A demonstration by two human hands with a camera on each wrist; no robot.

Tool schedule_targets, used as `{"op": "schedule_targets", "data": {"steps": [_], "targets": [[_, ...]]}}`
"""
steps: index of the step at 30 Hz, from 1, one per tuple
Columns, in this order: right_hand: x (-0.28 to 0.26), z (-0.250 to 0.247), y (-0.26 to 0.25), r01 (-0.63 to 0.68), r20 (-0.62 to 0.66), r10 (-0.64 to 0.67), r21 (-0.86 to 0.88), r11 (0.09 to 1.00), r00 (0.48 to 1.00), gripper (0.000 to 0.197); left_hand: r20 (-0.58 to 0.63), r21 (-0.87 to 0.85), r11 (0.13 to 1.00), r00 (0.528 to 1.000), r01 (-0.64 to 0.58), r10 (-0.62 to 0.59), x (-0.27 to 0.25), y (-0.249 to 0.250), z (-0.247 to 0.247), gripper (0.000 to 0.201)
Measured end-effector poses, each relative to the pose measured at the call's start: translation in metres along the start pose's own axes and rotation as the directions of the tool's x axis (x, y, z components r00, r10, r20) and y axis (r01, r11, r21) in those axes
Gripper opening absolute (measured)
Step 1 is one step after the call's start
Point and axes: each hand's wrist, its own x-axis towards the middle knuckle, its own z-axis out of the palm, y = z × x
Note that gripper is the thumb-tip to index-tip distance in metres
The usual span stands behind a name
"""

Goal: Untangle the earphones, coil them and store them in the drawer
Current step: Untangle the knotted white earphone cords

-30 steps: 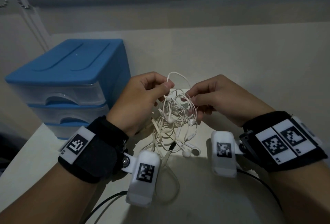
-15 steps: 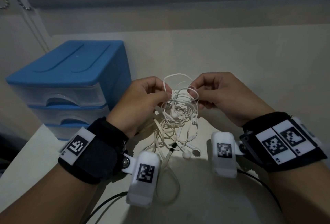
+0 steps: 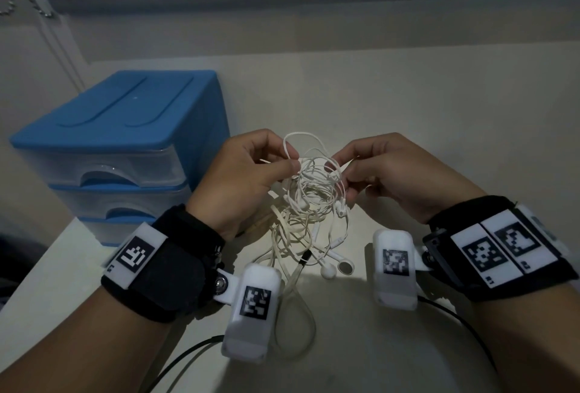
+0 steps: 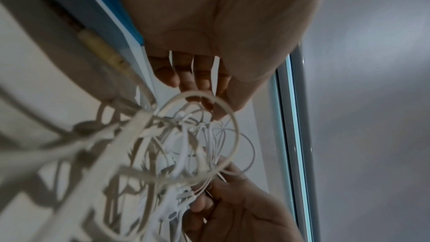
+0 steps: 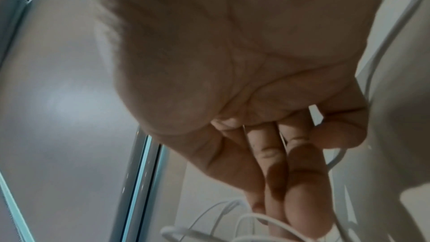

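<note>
Pale worktop (image 3: 408,110), dim light. Blue drawer unit (image 3: 125,129) stands at its left end, three clear drawers, all shut as far as the fronts show; this is the landmark. Just right of the unit, both hands are raised over the worktop with the earphones (image 3: 309,204) between them: a dense white snarl, upper loops lifted, lower strands, earbuds and a dark plug trailing down onto the surface. Left hand (image 3: 241,179), nearest the unit, pinches a strand at the top of the knot between thumb and curled fingers. Right hand (image 3: 398,173), on the far side of the snarl from the unit, has thumb and fingertips closed on loops at the tangle's right edge; the left wrist view confirms cable nipped there. Step in hand: untangling, early by my reading, no strand yet freed. Next move likely calls for finding one free end, an earbud or the plug, and feeding it back through the loops without tightening them. Coiling and opening a drawer remain.
</note>
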Motion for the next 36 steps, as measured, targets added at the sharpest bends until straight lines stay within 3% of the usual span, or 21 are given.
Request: {"op": "schedule_targets", "data": {"steps": [7, 12, 19, 23, 31, 36], "targets": [[-0.001, -0.0007, 0.0004, 0.016, 0.046, -0.015, -0.004, 1.0, 0.999, 0.025, 0.009, -0.016, 1.0, 1.0, 0.002, -0.002, -0.0009, 0.0024, 0.0008, 0.011], [-0.0055, 0.0008, 0.0009, 0.006, 0.118, -0.026, 0.161, 0.987, 0.993, 0.027, 0.031, -0.018, 1.0, 0.999, 0.013, -0.012, -0.0024, 0.0032, 0.0015, 0.009], [-0.0069, -0.0008, 0.0013, 0.019, 0.249, -0.057, 0.153, 0.988, 0.967, 0.042, 0.005, 0.001, 1.0, 1.0, 0.014, -0.014, -0.0029, 0.0061, 0.0012, 0.013], [-0.0077, -0.0004, 0.0013, 0.067, 0.266, -0.095, 0.113, 0.991, 0.959, 0.04, -0.029, -0.004, 0.999, 0.999, 0.035, -0.035, -0.0008, 0.0047, -0.0006, 0.014], [-0.0046, -0.0009, 0.0011, 0.171, 0.143, -0.179, 0.066, 0.983, 0.973, 0.015, 0.052, 0.009, 1.0, 0.998, 0.029, -0.029, -0.0019, 0.0047, 0.0001, 0.014], [-0.0005, -0.0006, 0.003, 0.181, 0.034, -0.187, 0.128, 0.975, 0.982, 0.029, 0.114, 0.033, 0.999, 0.993, 0.036, -0.039, -0.0025, 0.0047, 0.0005, 0.011]]}}
